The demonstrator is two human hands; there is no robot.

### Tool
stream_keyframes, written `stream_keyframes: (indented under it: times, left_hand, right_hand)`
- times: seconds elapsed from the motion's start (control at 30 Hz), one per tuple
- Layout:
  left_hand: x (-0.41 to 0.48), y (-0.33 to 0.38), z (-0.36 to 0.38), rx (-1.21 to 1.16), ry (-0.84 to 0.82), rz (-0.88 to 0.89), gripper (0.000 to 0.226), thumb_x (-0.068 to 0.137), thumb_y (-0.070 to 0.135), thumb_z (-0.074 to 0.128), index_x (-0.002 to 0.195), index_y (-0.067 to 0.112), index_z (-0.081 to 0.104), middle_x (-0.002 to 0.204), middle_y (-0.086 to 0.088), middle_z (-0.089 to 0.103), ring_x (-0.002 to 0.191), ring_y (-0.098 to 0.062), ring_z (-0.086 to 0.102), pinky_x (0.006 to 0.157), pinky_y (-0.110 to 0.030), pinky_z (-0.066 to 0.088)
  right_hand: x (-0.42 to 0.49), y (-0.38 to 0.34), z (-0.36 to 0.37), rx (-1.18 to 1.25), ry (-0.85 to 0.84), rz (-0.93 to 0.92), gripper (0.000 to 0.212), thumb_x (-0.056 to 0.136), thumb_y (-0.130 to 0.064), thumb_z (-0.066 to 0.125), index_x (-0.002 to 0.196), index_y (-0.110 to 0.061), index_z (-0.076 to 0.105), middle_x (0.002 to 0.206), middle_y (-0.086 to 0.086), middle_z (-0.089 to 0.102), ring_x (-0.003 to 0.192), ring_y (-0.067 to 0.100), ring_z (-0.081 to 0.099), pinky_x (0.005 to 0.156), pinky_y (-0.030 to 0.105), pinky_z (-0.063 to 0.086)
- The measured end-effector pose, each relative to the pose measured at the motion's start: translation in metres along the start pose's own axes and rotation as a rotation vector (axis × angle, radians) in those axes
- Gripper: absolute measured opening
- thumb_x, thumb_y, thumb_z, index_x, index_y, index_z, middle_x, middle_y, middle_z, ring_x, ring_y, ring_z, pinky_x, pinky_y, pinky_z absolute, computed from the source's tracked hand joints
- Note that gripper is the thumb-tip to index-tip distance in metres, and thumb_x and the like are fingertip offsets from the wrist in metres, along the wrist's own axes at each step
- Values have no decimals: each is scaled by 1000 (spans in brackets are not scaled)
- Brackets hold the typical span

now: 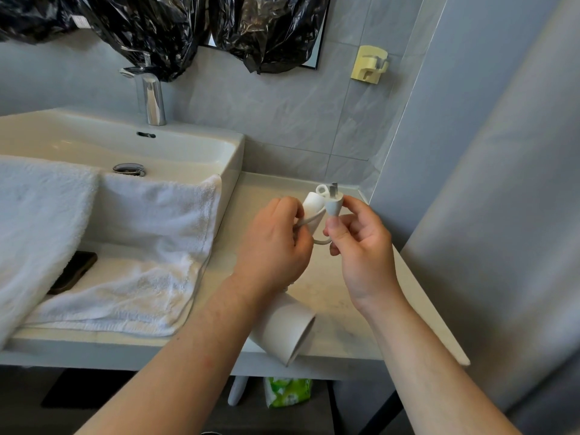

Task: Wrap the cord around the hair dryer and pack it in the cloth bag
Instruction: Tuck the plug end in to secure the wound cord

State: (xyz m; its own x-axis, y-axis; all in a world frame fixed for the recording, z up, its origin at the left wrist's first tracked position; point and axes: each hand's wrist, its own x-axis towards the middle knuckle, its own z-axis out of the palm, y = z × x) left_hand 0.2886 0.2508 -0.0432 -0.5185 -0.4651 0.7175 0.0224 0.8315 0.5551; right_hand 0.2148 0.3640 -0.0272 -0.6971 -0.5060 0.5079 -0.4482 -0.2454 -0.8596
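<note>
The white hair dryer [284, 328] is held over the counter, barrel toward me and handle [314, 205] pointing away. My left hand [273, 246] grips the handle, its fingers curled round it and over a strand of the white cord [320, 242]. My right hand [361, 243] pinches the white plug [332, 205] between thumb and fingers, prongs up, right beside the handle's end. A short loop of cord hangs between the two hands. No cloth bag is in sight.
White towels [150, 255] drape over the sink [188, 146] on the left, with a dark phone [73, 271] on them. The pale counter [345, 324] runs to a grey wall on the right. A faucet [153, 98] and a yellow wall hook [370, 64] stand behind.
</note>
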Motion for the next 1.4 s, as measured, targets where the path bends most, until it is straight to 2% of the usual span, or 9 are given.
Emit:
stream_keyframes:
  times: [0.27, 0.4, 0.6, 0.73, 0.9, 0.97, 1.07, 1.17, 1.4]
  left_hand:
    - [-3, -1, -2, -51, 12, -9, 13, 95, 9, 49, 83, 11, 45, 79, -7, 53, 74, -25, 47, 66, -40, 36]
    - [-4, 2, -6, -89, 31, -29, 17, 97, 17, 42, 85, 8, 50, 73, -1, 53, 70, -24, 48, 63, -38, 37]
    - [-7, 7, -10, -144, 17, -43, 15, 96, 17, 42, 83, 12, 47, 70, 6, 52, 69, -20, 50, 63, -41, 42]
    - [-9, 9, -11, -150, 14, -25, 13, 96, 18, 51, 86, 9, 50, 77, -3, 54, 72, -18, 49, 66, -42, 42]
    - [-11, 4, -7, -134, 50, 39, 16, 94, 28, 54, 88, 13, 50, 80, -5, 58, 68, -25, 60, 60, -48, 49]
    - [-12, 3, -8, -136, 67, 41, 16, 94, 27, 55, 87, 14, 51, 79, -3, 57, 67, -23, 60, 60, -45, 49]
    - [-12, 4, -9, -135, 90, 48, 13, 93, 23, 56, 84, 14, 51, 76, -1, 56, 66, -19, 54, 59, -41, 44]
    - [-13, 4, -11, -137, 84, 77, 13, 93, 21, 54, 85, 11, 52, 76, -3, 56, 66, -22, 54, 58, -43, 45]
    - [-15, 1, -12, -112, 114, 128, 13, 92, 16, 57, 82, 8, 53, 75, -3, 55, 68, -21, 50, 59, -44, 43]
  right_hand:
    - [-4, 3, -3, -117, -73, -128, 18, 96, -22, 57, 104, -18, 72, 67, -18, 61, 63, -2, 51, 63, 10, 39]
    - [-7, 10, -4, -308, -97, -160, 19, 92, -32, 62, 109, -26, 69, 70, -11, 60, 69, 8, 55, 66, 23, 46]
    - [-7, 6, -3, -428, -39, -199, 26, 86, -23, 69, 110, -30, 61, 62, -4, 47, 61, 15, 49, 62, 32, 46]
    - [0, 1, -4, -478, -39, -209, 31, 87, -22, 69, 117, -23, 66, 62, -11, 44, 61, 6, 47, 57, 16, 42]
    - [-1, -1, -7, -518, -52, -217, 37, 94, -23, 51, 130, -16, 61, 96, -12, 63, 89, 2, 59, 76, 3, 42]
    - [-1, -3, -6, -488, -62, -207, 37, 94, -21, 51, 129, -18, 62, 97, -8, 67, 89, 5, 60, 79, 9, 47]
    - [1, -7, -6, -414, -124, -191, 41, 90, -19, 57, 126, -37, 48, 63, -10, 56, 62, 10, 53, 71, 37, 55]
    - [10, -13, -13, -379, -247, -145, 59, 86, -21, 55, 134, -48, 33, 54, -9, 48, 57, 11, 47, 68, 34, 49]
    - [22, -24, -18, -409, -402, -121, 40, 83, -19, 60, 109, -46, 46, 56, -3, 47, 61, 29, 50, 68, 43, 49]
